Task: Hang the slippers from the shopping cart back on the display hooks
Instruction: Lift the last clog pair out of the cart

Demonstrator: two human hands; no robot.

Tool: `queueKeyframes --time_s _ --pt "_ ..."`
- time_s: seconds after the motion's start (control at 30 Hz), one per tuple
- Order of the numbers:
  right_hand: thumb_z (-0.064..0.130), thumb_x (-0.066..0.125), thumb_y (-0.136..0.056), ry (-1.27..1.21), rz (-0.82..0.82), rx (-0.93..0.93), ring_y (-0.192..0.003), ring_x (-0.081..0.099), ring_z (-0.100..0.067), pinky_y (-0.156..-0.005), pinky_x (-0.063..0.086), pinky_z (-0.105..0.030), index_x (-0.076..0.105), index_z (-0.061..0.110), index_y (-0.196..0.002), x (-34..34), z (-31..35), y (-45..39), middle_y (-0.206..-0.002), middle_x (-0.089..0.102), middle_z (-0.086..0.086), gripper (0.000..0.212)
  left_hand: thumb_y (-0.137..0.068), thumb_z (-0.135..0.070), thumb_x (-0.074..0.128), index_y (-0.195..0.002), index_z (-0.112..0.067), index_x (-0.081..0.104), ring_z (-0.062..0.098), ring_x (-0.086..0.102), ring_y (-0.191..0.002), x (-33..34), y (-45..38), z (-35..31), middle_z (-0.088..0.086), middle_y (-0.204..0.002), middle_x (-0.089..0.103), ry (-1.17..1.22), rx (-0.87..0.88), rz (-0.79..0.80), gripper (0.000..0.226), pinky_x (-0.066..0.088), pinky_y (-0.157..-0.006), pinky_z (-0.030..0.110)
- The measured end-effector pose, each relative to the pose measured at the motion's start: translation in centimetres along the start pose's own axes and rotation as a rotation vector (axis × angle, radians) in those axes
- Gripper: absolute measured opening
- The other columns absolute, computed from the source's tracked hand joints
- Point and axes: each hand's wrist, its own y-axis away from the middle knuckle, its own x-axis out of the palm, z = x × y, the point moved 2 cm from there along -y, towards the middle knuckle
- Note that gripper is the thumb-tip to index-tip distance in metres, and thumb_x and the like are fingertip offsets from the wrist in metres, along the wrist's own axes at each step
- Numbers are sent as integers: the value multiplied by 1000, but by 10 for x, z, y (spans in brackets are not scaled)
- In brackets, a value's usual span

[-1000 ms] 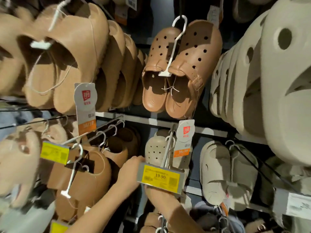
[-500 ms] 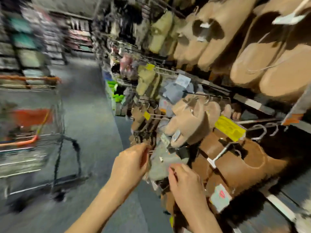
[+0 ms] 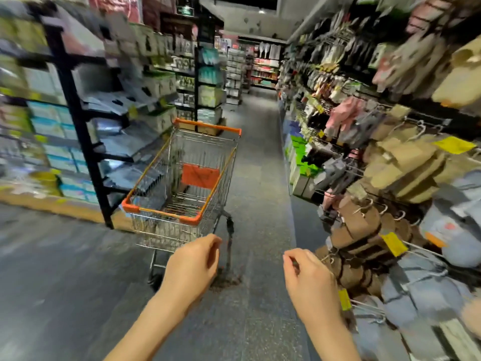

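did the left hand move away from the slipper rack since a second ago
Yes. The left hand has left the brown slippers on the display hooks and now hangs empty, nearer the orange-rimmed wire shopping cart.

1. One view only, head-worn and wide-angle; no second view is given, so no overlap can be stated.
2. The aisle is looked down from standing height, pitched forward and down.
3. Nearest in frame: left hand (image 3: pixel 194 267) and right hand (image 3: pixel 309 281), low centre.
4. The shopping cart (image 3: pixel 182 178) is seen just ahead, from above.
5. The slipper display (image 3: pixel 406 162) runs along the right edge, shelving (image 3: pixel 78 121) along the left; edges are blurred.
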Motion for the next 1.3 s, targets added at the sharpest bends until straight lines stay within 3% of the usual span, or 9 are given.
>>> queueKeyframes --time_s 0.13,0.27,0.47,0.63,0.77,0.97,1.03,1.1,1.3 --pt "13 70 -80 -59 70 -31 -54 63 -17 -44 46 -24 66 20 -77 51 6 -43 -70 65 4 9 -91 -28 49 -101 -23 61 25 65 -90 10 -39 44 -1 -93 71 -63 -129 41 16 46 -68 32" --pt "11 73 -78 -103 162 -39 -55 63 -18 -46 48 -27 67 18 -77 103 -2 -88 -70 65 3 10 -92 -25 50 -109 -28 60 17 64 -93 29 -77 74 -6 -98 70 -114 -225 42 20 45 -71 29" --pt "26 49 -95 -131 378 -80 -83 64 -17 -70 47 -29 64 21 -98 188 -25 -194 -95 65 4 16 -90 -22 54 -103 -23 65 23 66 -90 59 -160 117 -3 -93 72 -121 -443 -69 17 49 -72 33" --pt "16 65 -85 -199 419 -184 -68 67 -23 -58 50 -29 69 17 -84 247 -12 -289 -81 69 -2 4 -90 -20 55 -97 -20 68 24 67 -85 62 -236 132 -1 -87 72 -119 -545 -180 15 47 -69 32" --pt "17 60 -89 -247 465 -348 -67 62 -16 -54 39 -20 70 14 -90 286 9 -341 -84 69 0 11 -93 -20 51 -100 -19 67 25 66 -87 68 -286 161 1 -90 73 -147 -635 -231 18 46 -69 32" --pt "12 76 -74 -234 463 -553 -48 59 -11 -47 30 -16 67 17 -75 364 58 -408 -65 63 6 11 -93 -22 50 -100 -19 68 23 67 -84 99 -350 229 1 -92 73 -118 -722 -257 19 54 -73 37" --pt "16 63 -87 -241 506 -584 -62 63 -17 -53 36 -21 67 13 -88 391 73 -429 -79 66 0 6 -93 -22 49 -99 -20 68 25 67 -85 107 -371 254 2 -92 73 -123 -755 -256 20 54 -72 37" --pt "21 49 -95 -244 577 -613 -76 64 -23 -63 45 -29 65 11 -99 422 85 -447 -91 66 -4 19 -93 -21 48 -98 -19 68 26 68 -87 114 -391 279 3 -90 73 -114 -803 -261 21 54 -71 37" --pt "20 48 -95 -241 689 -678 -81 65 -31 -67 51 -39 65 6 -98 498 106 -474 -94 67 -11 22 -92 -18 48 -101 -15 70 28 66 -87 138 -427 329 9 -93 73 -21 -934 -226 24 52 -72 37"
